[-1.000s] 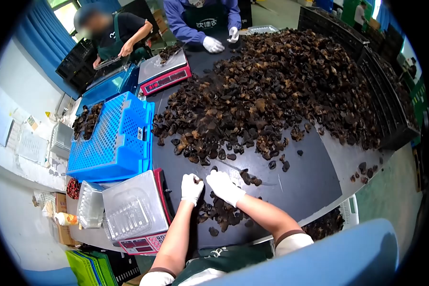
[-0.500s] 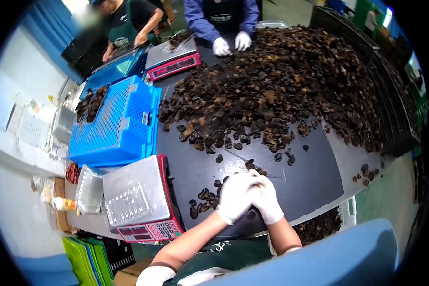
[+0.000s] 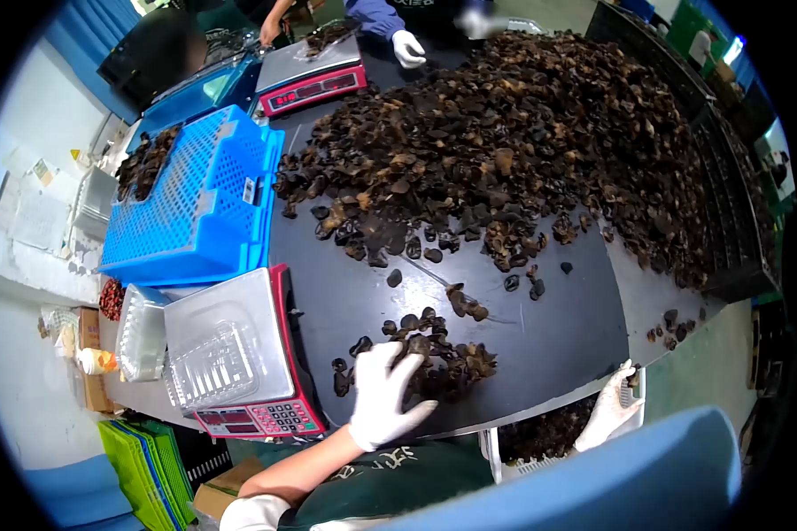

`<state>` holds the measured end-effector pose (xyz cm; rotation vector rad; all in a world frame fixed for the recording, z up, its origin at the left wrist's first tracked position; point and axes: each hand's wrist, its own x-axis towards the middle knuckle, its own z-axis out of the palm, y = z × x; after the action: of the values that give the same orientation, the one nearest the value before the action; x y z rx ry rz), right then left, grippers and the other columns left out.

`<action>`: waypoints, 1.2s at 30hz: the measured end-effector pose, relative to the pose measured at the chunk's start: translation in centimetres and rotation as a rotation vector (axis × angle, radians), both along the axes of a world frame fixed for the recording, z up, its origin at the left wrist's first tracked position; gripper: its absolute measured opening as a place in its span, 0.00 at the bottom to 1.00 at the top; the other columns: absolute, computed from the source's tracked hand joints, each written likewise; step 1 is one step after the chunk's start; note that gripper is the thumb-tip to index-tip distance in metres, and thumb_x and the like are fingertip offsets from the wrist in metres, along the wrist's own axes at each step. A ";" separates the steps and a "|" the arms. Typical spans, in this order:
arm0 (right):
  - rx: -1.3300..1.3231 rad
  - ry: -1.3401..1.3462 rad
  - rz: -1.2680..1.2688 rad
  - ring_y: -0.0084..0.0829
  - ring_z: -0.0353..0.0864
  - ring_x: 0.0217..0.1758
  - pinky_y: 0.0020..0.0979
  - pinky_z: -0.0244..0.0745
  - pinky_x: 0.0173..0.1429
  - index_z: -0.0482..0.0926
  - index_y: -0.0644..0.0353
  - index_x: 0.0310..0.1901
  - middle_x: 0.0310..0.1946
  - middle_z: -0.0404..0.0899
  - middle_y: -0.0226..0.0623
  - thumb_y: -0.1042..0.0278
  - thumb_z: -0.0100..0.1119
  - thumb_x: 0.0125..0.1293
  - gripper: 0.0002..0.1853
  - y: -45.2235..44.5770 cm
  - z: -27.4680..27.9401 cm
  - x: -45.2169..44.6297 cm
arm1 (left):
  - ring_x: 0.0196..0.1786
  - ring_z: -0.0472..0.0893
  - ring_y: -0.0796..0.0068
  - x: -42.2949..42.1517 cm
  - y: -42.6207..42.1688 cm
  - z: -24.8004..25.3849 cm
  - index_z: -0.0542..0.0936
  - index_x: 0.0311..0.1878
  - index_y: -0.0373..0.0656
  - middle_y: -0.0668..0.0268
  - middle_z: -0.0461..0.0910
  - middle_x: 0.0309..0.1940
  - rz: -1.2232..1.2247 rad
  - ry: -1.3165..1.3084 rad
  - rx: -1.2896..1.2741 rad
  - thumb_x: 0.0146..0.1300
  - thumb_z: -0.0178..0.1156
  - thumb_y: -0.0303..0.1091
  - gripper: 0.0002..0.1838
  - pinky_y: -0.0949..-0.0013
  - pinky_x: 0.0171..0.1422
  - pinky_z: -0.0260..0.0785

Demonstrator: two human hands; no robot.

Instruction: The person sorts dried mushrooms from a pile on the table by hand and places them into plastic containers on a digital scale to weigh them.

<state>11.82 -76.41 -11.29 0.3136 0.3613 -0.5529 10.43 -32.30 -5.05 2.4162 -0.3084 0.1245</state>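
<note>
My left hand [image 3: 383,400], in a white glove, is open with fingers spread at the left side of a small heap of dark, curled pieces like wood ear mushrooms [image 3: 456,367]. Its fingertips reach the nearest pieces, and nothing shows in its grasp. Off the table's front right edge, my gloved right hand [image 3: 606,414] is over a white basket [image 3: 639,416]. Thumb and fingers stand apart there; a small dark spot shows by the fingertips, too small to name. More dark pieces [image 3: 549,427] lie inside the basket.
A large mushroom pile [image 3: 505,150] covers the table's far side. At left stand a scale [image 3: 283,354] with a clear plastic tray [image 3: 212,363], and a blue crate [image 3: 186,203]. Another scale [image 3: 314,75] is farther back. Across the table is a co-worker's gloved hand [image 3: 407,49].
My hands, together over the small heap before, are now apart. The right has moved right to the basket; the left has moved slightly left and down, fingers spread. The camera view has shifted.
</note>
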 end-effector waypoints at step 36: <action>-2.902 -0.818 0.475 0.46 0.75 0.55 0.42 0.73 0.57 0.76 0.46 0.59 0.56 0.74 0.42 0.57 0.74 0.47 0.34 24.7 -1.3 6.3 | 0.50 0.80 0.52 1.4 2.5 -10.0 0.76 0.57 0.40 0.54 0.79 0.54 -0.220 -0.134 0.102 0.44 0.74 0.43 0.35 0.57 0.55 0.75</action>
<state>18.16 -51.72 -12.60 -2.2430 -1.2757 0.0169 11.81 -29.76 -15.06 2.4603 -0.6539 0.1752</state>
